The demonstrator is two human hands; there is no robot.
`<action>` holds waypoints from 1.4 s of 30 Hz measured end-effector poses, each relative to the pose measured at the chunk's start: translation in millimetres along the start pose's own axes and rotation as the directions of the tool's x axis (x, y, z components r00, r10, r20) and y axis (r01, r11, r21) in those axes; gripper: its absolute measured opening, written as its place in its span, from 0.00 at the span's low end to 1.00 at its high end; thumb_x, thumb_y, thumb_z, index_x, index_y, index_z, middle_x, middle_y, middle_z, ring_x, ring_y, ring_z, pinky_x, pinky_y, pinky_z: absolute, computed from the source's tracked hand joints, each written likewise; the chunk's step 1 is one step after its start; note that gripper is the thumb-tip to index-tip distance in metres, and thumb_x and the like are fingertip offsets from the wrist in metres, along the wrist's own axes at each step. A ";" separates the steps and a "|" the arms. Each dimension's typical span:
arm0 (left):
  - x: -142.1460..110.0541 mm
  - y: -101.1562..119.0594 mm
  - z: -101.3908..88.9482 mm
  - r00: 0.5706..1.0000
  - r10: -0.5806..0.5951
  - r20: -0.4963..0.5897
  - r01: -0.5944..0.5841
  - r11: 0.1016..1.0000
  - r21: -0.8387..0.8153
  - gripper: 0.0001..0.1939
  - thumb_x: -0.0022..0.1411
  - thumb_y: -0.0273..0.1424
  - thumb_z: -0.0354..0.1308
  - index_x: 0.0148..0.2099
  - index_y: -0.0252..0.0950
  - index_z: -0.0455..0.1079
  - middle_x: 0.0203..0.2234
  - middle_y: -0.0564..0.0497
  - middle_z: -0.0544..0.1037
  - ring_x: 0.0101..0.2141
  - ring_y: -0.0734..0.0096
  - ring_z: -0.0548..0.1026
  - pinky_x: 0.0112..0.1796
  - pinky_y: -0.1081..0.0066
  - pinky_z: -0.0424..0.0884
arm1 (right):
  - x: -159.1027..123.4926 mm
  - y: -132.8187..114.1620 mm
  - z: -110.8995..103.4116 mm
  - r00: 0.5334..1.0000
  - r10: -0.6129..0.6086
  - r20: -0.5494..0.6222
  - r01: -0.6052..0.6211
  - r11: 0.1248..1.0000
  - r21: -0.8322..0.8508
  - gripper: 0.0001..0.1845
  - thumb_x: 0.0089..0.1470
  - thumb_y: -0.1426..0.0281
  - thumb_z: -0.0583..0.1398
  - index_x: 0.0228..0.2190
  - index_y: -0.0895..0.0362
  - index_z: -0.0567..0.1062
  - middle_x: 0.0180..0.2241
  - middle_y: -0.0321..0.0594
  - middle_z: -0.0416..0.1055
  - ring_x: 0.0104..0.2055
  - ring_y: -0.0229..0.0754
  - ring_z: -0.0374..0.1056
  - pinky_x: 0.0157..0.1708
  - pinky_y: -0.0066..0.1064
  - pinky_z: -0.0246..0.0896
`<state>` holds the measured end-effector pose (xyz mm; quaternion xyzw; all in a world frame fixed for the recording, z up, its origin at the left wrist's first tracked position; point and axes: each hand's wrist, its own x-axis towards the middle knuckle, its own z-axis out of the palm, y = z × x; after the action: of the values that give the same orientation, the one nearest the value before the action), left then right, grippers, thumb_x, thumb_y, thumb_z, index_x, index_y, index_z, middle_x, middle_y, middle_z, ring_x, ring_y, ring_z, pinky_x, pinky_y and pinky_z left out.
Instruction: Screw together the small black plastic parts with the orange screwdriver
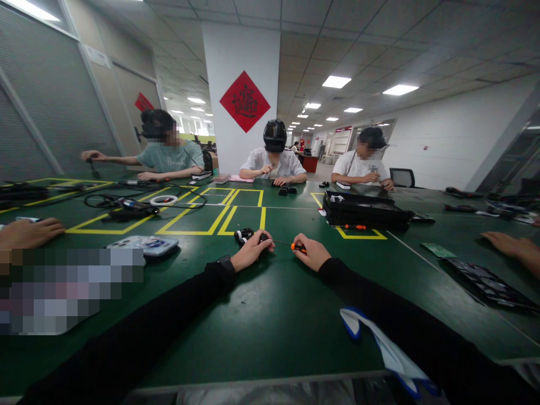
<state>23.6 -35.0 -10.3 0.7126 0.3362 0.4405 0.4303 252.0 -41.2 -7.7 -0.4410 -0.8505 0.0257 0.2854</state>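
Note:
My right hand [314, 253] is closed around the orange and black handle of a screwdriver [298, 247]. Its thin shaft points left, toward a small black part [264, 238] held in the fingers of my left hand [252, 251]. Whether the tip touches that part I cannot make out. Just beyond my left hand, several black cylindrical pieces [243, 234] with light ends rest on the green table [270, 315]. Both forearms lie low over the table in black sleeves.
A phone [147, 244] lies left of my arm, a white and blue glove [390, 349] under my right one. Black trays [363, 211] and an orange screwdriver [355, 227] sit ahead right. Co-workers' hands [36, 233] reach in from the sides; cables [139, 205] spread at left.

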 end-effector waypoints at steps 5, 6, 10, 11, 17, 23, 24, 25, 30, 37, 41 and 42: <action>0.6 -0.5 -0.9 0.999 -0.007 -0.033 0.004 0.997 -0.082 0.10 0.57 0.35 0.48 0.38 0.34 0.59 0.28 0.50 0.72 0.27 0.74 0.72 0.33 0.69 0.67 | 1.1 -2.9 -3.4 1.000 0.015 -0.021 -0.012 0.990 0.139 0.07 0.50 0.70 0.51 0.33 0.57 0.65 0.27 0.35 0.65 0.28 0.35 0.59 0.31 0.25 0.51; 0.8 0.8 0.5 0.999 -0.009 -0.046 0.004 0.995 -0.101 0.09 0.56 0.34 0.48 0.38 0.34 0.59 0.28 0.50 0.73 0.26 0.74 0.72 0.33 0.69 0.67 | 1.9 -6.2 -3.4 0.999 0.021 -0.034 -0.014 0.983 0.181 0.07 0.51 0.69 0.50 0.32 0.58 0.65 0.26 0.35 0.64 0.28 0.35 0.59 0.31 0.25 0.51; 1.6 9.5 18.2 0.989 -0.034 -0.141 -0.002 0.969 -0.248 0.08 0.57 0.33 0.47 0.36 0.34 0.60 0.29 0.49 0.73 0.29 0.74 0.73 0.35 0.69 0.67 | 6.5 -29.4 1.9 0.995 0.048 -0.092 -0.014 0.939 0.344 0.09 0.50 0.65 0.52 0.30 0.58 0.65 0.25 0.33 0.63 0.27 0.34 0.58 0.29 0.25 0.53; 1.2 11.4 25.1 0.984 -0.032 -0.178 -0.019 0.960 -0.280 0.08 0.56 0.33 0.47 0.36 0.34 0.60 0.30 0.50 0.73 0.31 0.74 0.72 0.36 0.70 0.67 | 7.7 -35.8 4.3 0.993 0.052 -0.108 -0.007 0.924 0.382 0.10 0.49 0.64 0.54 0.30 0.58 0.66 0.26 0.33 0.64 0.27 0.34 0.59 0.30 0.25 0.53; -6.9 19.9 60.4 0.964 -0.117 -0.240 0.055 0.967 -0.250 0.14 0.56 0.40 0.47 0.41 0.37 0.62 0.31 0.52 0.70 0.27 0.76 0.70 0.28 0.76 0.66 | 10.3 -51.7 14.7 0.981 0.188 -0.046 -0.120 0.778 0.617 0.19 0.40 0.60 0.60 0.33 0.59 0.66 0.28 0.36 0.66 0.25 0.34 0.61 0.24 0.25 0.57; -3.6 44.2 30.2 0.942 0.199 -0.270 -0.133 0.960 0.245 0.18 0.59 0.40 0.43 0.48 0.36 0.59 0.44 0.47 0.68 0.44 0.68 0.66 0.45 0.69 0.61 | 6.5 -50.1 10.8 0.959 0.264 0.100 -0.251 0.634 0.732 0.21 0.38 0.58 0.61 0.32 0.58 0.65 0.19 0.29 0.61 0.13 0.27 0.51 0.10 0.20 0.47; -0.2 44.3 13.6 0.918 0.263 -0.297 -0.148 0.921 0.360 0.19 0.59 0.40 0.42 0.49 0.36 0.58 0.45 0.46 0.67 0.46 0.68 0.64 0.47 0.67 0.59 | 5.8 -50.3 10.0 0.957 0.270 0.109 -0.261 0.629 0.732 0.21 0.38 0.58 0.62 0.32 0.58 0.65 0.19 0.29 0.61 0.13 0.27 0.51 0.09 0.20 0.47; 3.4 41.7 -5.7 0.894 0.307 -0.326 -0.128 0.873 0.471 0.20 0.59 0.40 0.42 0.49 0.35 0.59 0.46 0.46 0.66 0.48 0.66 0.63 0.49 0.66 0.56 | 5.2 -50.5 9.4 0.954 0.275 0.118 -0.272 0.629 0.728 0.22 0.37 0.58 0.62 0.32 0.58 0.65 0.20 0.29 0.62 0.13 0.27 0.51 0.09 0.20 0.47; 12.1 -2.1 -97.9 0.907 0.085 -0.412 0.229 0.722 0.653 0.22 0.54 0.45 0.46 0.40 0.34 0.69 0.38 0.45 0.73 0.42 0.60 0.67 0.44 0.65 0.60 | 4.4 -49.4 9.1 0.947 0.287 0.142 -0.300 0.643 0.705 0.23 0.37 0.57 0.62 0.33 0.58 0.65 0.22 0.31 0.64 0.13 0.26 0.51 0.08 0.19 0.47; 19.0 -29.4 -106.1 0.918 -0.178 -0.354 0.362 0.738 0.569 0.26 0.47 0.52 0.49 0.35 0.36 0.73 0.34 0.48 0.76 0.36 0.62 0.71 0.35 0.71 0.63 | 4.2 -47.3 10.5 0.953 0.267 0.143 -0.288 0.653 0.700 0.23 0.38 0.57 0.62 0.33 0.57 0.64 0.24 0.31 0.64 0.13 0.25 0.52 0.08 0.18 0.47; 24.1 -28.1 -100.1 0.926 -0.213 -0.312 0.364 0.725 0.585 0.26 0.45 0.52 0.51 0.33 0.36 0.74 0.29 0.49 0.77 0.32 0.63 0.72 0.32 0.71 0.63 | 4.1 -47.1 10.9 0.954 0.263 0.146 -0.288 0.653 0.701 0.23 0.37 0.57 0.62 0.33 0.57 0.64 0.23 0.31 0.64 0.12 0.25 0.51 0.08 0.19 0.47; 23.9 -28.4 -100.5 0.931 -0.217 -0.294 0.356 0.722 0.593 0.26 0.45 0.52 0.50 0.33 0.36 0.74 0.28 0.49 0.77 0.31 0.64 0.71 0.32 0.71 0.63 | 4.0 -47.3 10.7 0.954 0.261 0.147 -0.286 0.650 0.704 0.24 0.37 0.57 0.62 0.33 0.57 0.64 0.23 0.31 0.64 0.12 0.25 0.52 0.08 0.19 0.47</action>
<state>-62.2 28.8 -3.8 0.7056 0.6143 0.2983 0.1893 210.0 -64.7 -0.8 -0.4168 -0.7008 0.4054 0.4134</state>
